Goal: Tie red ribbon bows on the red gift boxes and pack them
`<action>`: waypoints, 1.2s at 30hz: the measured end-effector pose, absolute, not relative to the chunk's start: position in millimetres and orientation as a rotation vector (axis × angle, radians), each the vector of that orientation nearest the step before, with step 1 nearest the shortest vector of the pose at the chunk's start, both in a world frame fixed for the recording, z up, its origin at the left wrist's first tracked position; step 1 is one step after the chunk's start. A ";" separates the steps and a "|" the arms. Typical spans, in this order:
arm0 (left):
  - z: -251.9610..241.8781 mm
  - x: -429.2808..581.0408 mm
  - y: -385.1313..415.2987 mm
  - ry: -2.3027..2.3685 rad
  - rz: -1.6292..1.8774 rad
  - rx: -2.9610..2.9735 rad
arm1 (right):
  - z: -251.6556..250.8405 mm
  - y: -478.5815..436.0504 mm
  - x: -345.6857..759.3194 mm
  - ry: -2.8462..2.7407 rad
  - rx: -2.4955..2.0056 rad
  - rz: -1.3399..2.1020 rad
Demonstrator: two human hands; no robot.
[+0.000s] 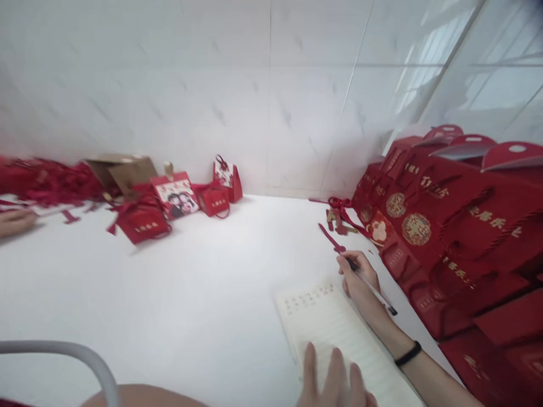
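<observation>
My right hand [360, 278] is closed around a white pen with a black tip [373, 289], held at the top right corner of an open lined notebook [326, 322]; a black band sits on that wrist. The notebook lies on the white table [203, 294], with a few lines of writing across its top. Over its lower part, my left hand [335, 380] rests flat with the fingers stretched out.
Rows of red gift bags [458, 226] with gold lettering fill the right side. Red tassels and ribbon [337, 217] lie beside them. At the back left are small red boxes [142, 221], a cardboard box [123, 169] and red ribbons. Another person's hand [14, 221] rests at the left edge.
</observation>
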State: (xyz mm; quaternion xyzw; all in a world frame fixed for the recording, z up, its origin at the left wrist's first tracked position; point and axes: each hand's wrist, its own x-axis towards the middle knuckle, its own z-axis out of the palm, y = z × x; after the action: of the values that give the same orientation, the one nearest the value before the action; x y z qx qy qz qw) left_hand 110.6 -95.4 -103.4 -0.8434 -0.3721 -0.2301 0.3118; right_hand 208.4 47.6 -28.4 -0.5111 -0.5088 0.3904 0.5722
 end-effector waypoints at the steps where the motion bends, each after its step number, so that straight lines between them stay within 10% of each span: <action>1: -102.0 109.6 -89.7 -1.019 -0.522 -2.289 | -29.7 50.8 207.7 -1.186 -1.212 0.939; 7: -16.4 25.8 -47.4 -1.123 -0.484 -2.772 | -29.1 53.3 206.5 -1.173 -1.223 1.054; 17: 35.9 -229.3 23.9 -2.269 -0.887 -1.181 | -34.6 60.1 205.4 -1.156 -1.298 1.047; 36: 51.9 -206.9 -19.6 -2.671 -1.127 -1.157 | -37.9 59.4 207.6 -1.190 -1.279 1.023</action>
State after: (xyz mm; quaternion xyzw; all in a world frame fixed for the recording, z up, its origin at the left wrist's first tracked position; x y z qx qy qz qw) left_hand -206.9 -19.6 51.9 -0.3707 -0.8556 -0.3611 0.0099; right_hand 207.6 59.4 -37.9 -0.5357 -0.4984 0.4286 0.5300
